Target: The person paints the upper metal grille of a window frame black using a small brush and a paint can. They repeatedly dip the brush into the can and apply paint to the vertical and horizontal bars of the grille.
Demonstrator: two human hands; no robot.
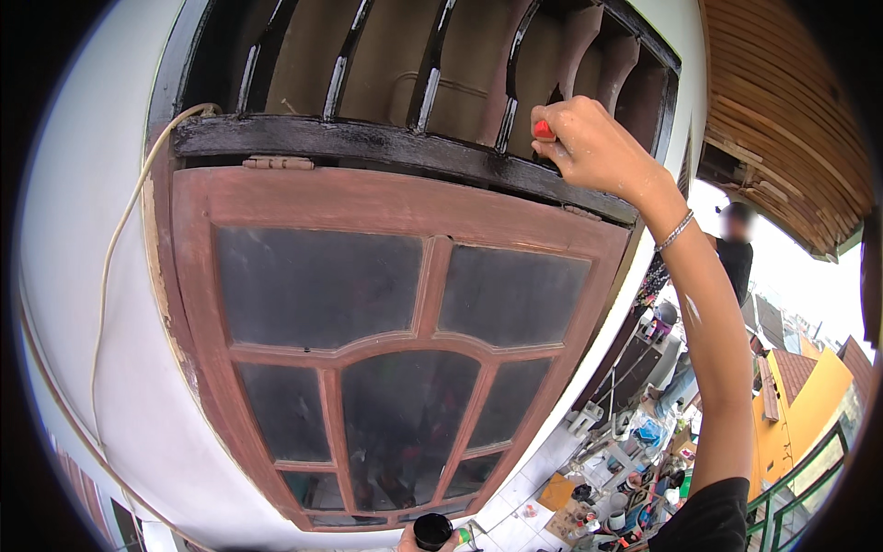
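Raised at the upper right, my right hand (589, 147) is closed around a paintbrush (544, 131). Only the brush's red handle end shows; its bristles are hidden by the hand. The hand is at the lower rail of a wooden window vent frame (368, 145), which is coated in glossy black. Several vent slats (429, 87) are black too, while a slat (579, 46) at the right is still dull brown. At the bottom edge, my left hand (407, 540) holds a small container of black paint (432, 530), seen from above. Most of that hand is out of the picture.
Below the vent hangs a reddish-brown shutter (322, 198) with dark glass panes and hinges (279, 163) on top. A beige cable (115, 244) runs down the white wall at left. Tools and cans clutter the tiled floor (515, 534) at lower right. A person (734, 253) stands beyond.
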